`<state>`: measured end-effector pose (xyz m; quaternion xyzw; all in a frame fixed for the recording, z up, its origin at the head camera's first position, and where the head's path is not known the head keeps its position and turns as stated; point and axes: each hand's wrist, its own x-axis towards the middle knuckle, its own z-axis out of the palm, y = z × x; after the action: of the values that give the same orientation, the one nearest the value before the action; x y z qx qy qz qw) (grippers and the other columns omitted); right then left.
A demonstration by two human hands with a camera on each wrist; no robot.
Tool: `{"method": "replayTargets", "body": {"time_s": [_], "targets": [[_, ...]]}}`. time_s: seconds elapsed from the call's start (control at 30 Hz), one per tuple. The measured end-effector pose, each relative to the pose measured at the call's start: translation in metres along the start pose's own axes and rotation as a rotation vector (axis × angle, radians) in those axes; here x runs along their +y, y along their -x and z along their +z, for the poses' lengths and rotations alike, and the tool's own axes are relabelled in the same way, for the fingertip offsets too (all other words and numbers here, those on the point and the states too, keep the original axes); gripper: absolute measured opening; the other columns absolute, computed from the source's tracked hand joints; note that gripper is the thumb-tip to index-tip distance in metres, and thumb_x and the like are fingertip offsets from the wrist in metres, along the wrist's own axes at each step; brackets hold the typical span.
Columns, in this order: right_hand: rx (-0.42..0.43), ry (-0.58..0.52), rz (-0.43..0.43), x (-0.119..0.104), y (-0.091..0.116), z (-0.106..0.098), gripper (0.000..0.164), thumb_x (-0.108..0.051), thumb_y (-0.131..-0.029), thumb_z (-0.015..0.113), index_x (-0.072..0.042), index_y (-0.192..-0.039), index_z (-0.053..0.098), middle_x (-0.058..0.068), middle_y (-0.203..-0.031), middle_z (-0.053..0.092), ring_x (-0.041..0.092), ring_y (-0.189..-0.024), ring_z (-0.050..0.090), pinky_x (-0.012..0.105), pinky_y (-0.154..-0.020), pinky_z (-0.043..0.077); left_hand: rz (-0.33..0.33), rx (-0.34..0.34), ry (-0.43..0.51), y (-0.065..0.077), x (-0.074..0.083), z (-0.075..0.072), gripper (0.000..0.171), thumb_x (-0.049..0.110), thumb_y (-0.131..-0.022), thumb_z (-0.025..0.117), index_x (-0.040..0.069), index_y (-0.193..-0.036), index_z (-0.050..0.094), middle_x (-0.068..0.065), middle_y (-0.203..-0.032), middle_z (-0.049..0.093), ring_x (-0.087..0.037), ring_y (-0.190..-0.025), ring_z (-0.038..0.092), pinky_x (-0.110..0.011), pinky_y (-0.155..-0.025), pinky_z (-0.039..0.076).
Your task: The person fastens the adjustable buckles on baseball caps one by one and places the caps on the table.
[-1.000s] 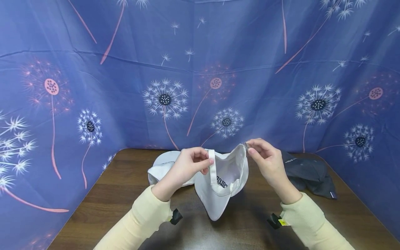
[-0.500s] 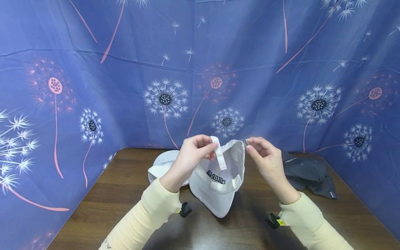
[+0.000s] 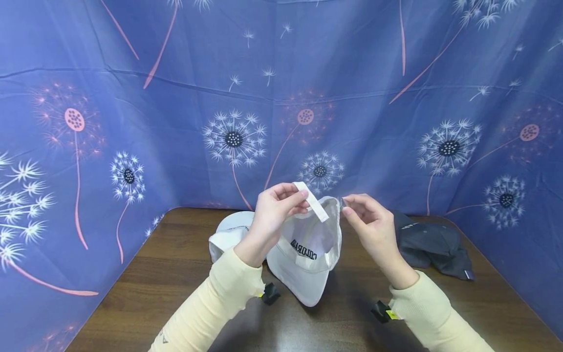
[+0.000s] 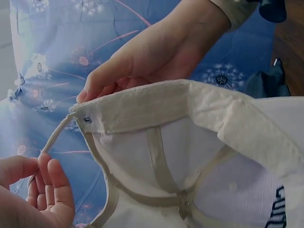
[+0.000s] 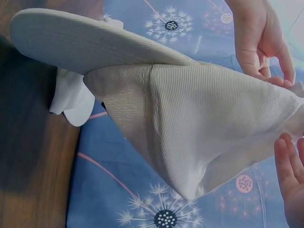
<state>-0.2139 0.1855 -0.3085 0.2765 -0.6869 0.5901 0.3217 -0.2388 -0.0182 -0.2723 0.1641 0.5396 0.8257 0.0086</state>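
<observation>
A white baseball cap [image 3: 296, 269] is held up over the table, its inside facing me and its brim pointing down. Dark lettering shows through the crown. My left hand [image 3: 274, 212] pinches the white back strap [image 3: 313, 203], whose end sticks out past the fingertips. With thumb and forefinger, my right hand [image 3: 371, 222] pinches the small buckle [image 3: 342, 203] at the cap's back edge. In the left wrist view the inner sweatband [image 4: 147, 111] and seams of the crown show, the strap running up to the corner of the opening. The right wrist view shows the ribbed outer crown [image 5: 209, 109].
Another white cap [image 3: 224, 239] lies behind my left forearm. On the right, a dark cap [image 3: 433, 239] rests on the brown wooden table [image 3: 167, 283]. A blue curtain [image 3: 374, 127] printed with dandelions hangs behind and at both sides.
My left hand has moved up and slightly right, pulling the strap away from the cap's rear opening, so its end is now free. My right hand stays at the buckle, shifting slightly left.
</observation>
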Motion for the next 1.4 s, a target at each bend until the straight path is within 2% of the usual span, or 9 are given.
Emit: {"method": "replayTargets", "body": {"time_s": [0.13, 0.27, 0.4, 0.77, 1.0, 1.2, 1.4], "targets": [[0.007, 0.004, -0.013, 0.000, 0.000, 0.002, 0.018, 0.009, -0.084, 0.062, 0.014, -0.101, 0.060, -0.004, -0.094, 0.068, 0.009, -0.077, 0.067, 0.018, -0.068, 0.053, 0.015, 0.024, 0.090, -0.001, -0.002, 0.005, 0.008, -0.006, -0.084, 0.063, -0.002, -0.089, 0.059, -0.004, -0.070, 0.065, -0.012, -0.060, 0.064, -0.026, -0.063, 0.056], [0.017, 0.038, -0.023, -0.001, 0.001, 0.003, 0.017, 0.008, -0.084, 0.063, 0.012, -0.100, 0.062, -0.005, -0.094, 0.068, 0.009, -0.076, 0.068, 0.018, -0.067, 0.053, 0.036, 0.062, 0.170, -0.001, -0.003, 0.012, 0.013, -0.008, -0.083, 0.063, 0.004, -0.082, 0.058, -0.003, -0.068, 0.064, -0.011, -0.058, 0.064, -0.025, -0.062, 0.056], [0.023, 0.040, -0.037, 0.000, 0.001, 0.004, 0.016, 0.008, -0.084, 0.064, 0.011, -0.099, 0.062, -0.004, -0.093, 0.068, 0.011, -0.076, 0.068, 0.019, -0.067, 0.053, 0.059, 0.108, 0.216, -0.002, -0.004, 0.018, 0.017, -0.009, -0.082, 0.063, 0.006, -0.079, 0.057, -0.004, -0.069, 0.063, -0.012, -0.058, 0.064, -0.026, -0.061, 0.056], [0.027, -0.019, -0.071, 0.001, 0.001, 0.006, 0.016, 0.011, -0.082, 0.064, 0.014, -0.098, 0.061, -0.001, -0.092, 0.069, 0.009, -0.076, 0.069, 0.020, -0.066, 0.054, 0.120, 0.183, 0.234, -0.001, -0.009, 0.026, 0.012, -0.008, -0.082, 0.065, 0.003, -0.084, 0.059, -0.005, -0.072, 0.062, -0.011, -0.058, 0.064, -0.026, -0.063, 0.056], [0.030, 0.002, -0.053, 0.000, 0.002, 0.009, 0.016, 0.010, -0.081, 0.065, 0.013, -0.097, 0.062, -0.004, -0.089, 0.069, 0.008, -0.075, 0.069, 0.020, -0.065, 0.055, 0.185, 0.213, 0.215, 0.000, -0.012, 0.029, 0.013, -0.006, -0.082, 0.066, 0.005, -0.083, 0.060, -0.003, -0.073, 0.063, -0.011, -0.060, 0.064, -0.028, -0.064, 0.056], [0.045, -0.003, -0.052, 0.000, 0.001, 0.010, 0.015, 0.010, -0.081, 0.065, 0.013, -0.095, 0.062, -0.004, -0.088, 0.070, 0.008, -0.074, 0.068, 0.019, -0.063, 0.054, 0.252, 0.226, 0.191, 0.001, -0.015, 0.031, 0.012, -0.005, -0.081, 0.068, 0.003, -0.086, 0.060, -0.003, -0.075, 0.065, -0.012, -0.062, 0.065, -0.029, -0.066, 0.057], [0.081, -0.001, -0.020, 0.001, 0.002, 0.012, 0.015, 0.008, -0.082, 0.066, 0.015, -0.095, 0.061, -0.006, -0.087, 0.070, 0.006, -0.076, 0.068, 0.018, -0.064, 0.054, 0.279, 0.221, 0.209, 0.003, -0.019, 0.033, 0.013, -0.006, -0.081, 0.068, 0.001, -0.085, 0.058, -0.005, -0.077, 0.065, -0.014, -0.063, 0.064, -0.031, -0.068, 0.057]]}}
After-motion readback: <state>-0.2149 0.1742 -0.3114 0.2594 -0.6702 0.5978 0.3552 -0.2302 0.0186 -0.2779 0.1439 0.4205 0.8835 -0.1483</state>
